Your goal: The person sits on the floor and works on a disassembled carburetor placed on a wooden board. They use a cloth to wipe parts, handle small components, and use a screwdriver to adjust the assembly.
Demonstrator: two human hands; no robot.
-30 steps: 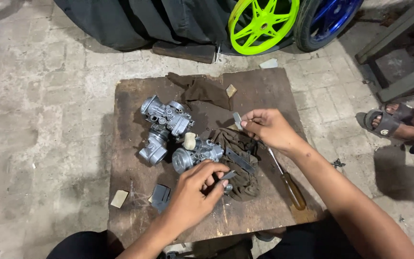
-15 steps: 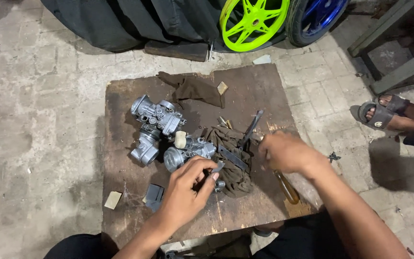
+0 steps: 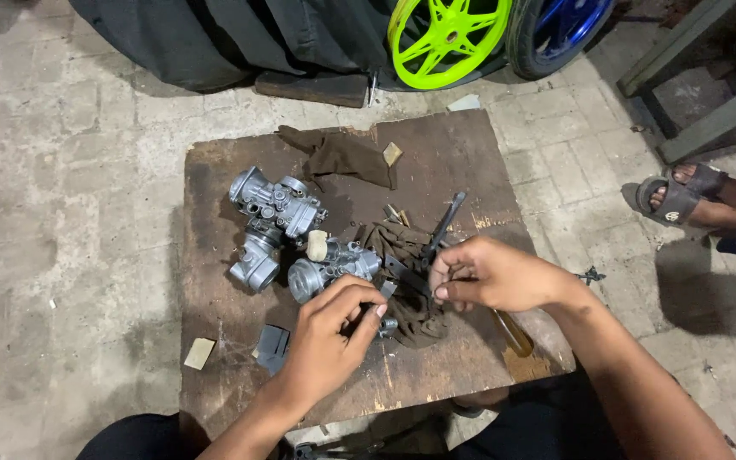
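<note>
Silver-grey carburetors (image 3: 276,223) on a dark brown board (image 3: 462,153); brown rag (image 3: 344,156); neon-green wheel (image 3: 446,36), perhaps blue wheel (image 3: 562,30).

Both carbs, the bigger carburetor (image 3: 270,207) and the smaller carburetor body (image 3: 327,271), look like bare cast metal, silvery grey with a dull sheen. They're on a wooden board (image 3: 462,153) that's dark, stained and pretty scuffed. The brown rag (image 3: 342,156) is matt, crumpled cloth. Floor (image 3: 70,213) is rough grey pavers. That green wheel (image 3: 446,34) is glossy, looks painted.
</note>
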